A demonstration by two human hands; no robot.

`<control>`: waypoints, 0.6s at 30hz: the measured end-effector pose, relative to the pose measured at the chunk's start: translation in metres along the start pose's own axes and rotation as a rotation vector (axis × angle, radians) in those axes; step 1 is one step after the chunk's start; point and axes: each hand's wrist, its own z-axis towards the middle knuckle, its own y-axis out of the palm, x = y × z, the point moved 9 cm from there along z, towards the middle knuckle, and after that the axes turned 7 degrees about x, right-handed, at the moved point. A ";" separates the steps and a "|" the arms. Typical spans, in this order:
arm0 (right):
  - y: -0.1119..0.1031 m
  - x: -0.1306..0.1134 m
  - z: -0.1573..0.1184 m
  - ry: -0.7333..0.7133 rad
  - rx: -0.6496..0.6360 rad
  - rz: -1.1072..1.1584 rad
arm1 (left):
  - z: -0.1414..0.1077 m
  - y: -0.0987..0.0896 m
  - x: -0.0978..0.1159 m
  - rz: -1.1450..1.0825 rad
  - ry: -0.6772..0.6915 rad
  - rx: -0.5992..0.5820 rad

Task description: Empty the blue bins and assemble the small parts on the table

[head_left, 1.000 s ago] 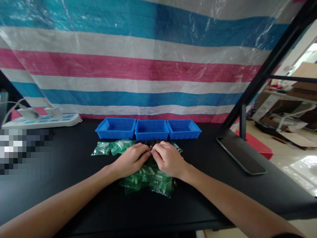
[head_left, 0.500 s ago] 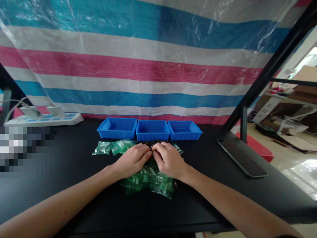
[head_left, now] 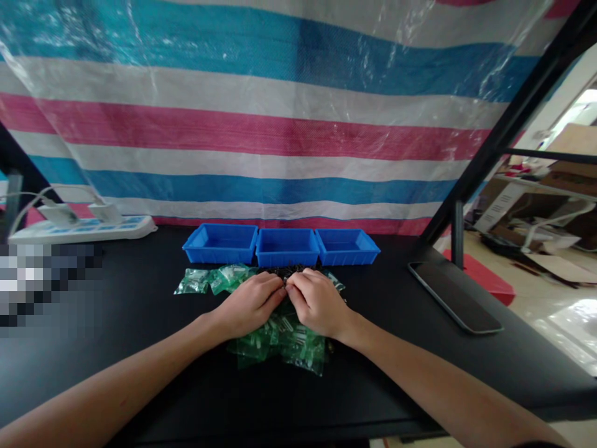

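Note:
My left hand (head_left: pixel 254 300) and my right hand (head_left: pixel 319 302) meet at the fingertips over the middle of the table. Both are closed in a pinch, and whatever lies between the fingers is hidden or too small to name. Under and in front of them spread several green transparent plastic packets (head_left: pixel 298 345) with pale slim pieces showing inside. More green packets (head_left: pixel 228 277) lie to the left, just beyond my left hand. A heap of small dark pieces (head_left: pixel 291 270) shows behind my fingertips, partly covered by the hands.
Three blue trays (head_left: pixel 287 257) stand in a row behind the heap. A phone (head_left: pixel 454 297) lies at the right on the black table (head_left: pixel 153 298). A white power strip (head_left: pixel 84 229) with plugs sits back left. Striped sheeting (head_left: pixel 261 137) hangs behind; a black frame post (head_left: pixel 471 168) slants at right.
Both hands stay almost in place, fingertips still together with only a slight finger shift. The whole view has tilted very slightly. Packets and trays have not moved on the table.

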 end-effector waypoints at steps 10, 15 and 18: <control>-0.001 0.001 -0.001 0.020 0.013 0.056 | 0.000 0.001 0.001 -0.005 -0.018 -0.023; 0.000 0.001 -0.001 0.015 0.007 0.024 | 0.000 0.000 0.000 -0.015 -0.017 -0.009; 0.000 0.001 -0.001 0.013 0.009 0.002 | 0.000 0.000 -0.001 -0.020 -0.033 0.004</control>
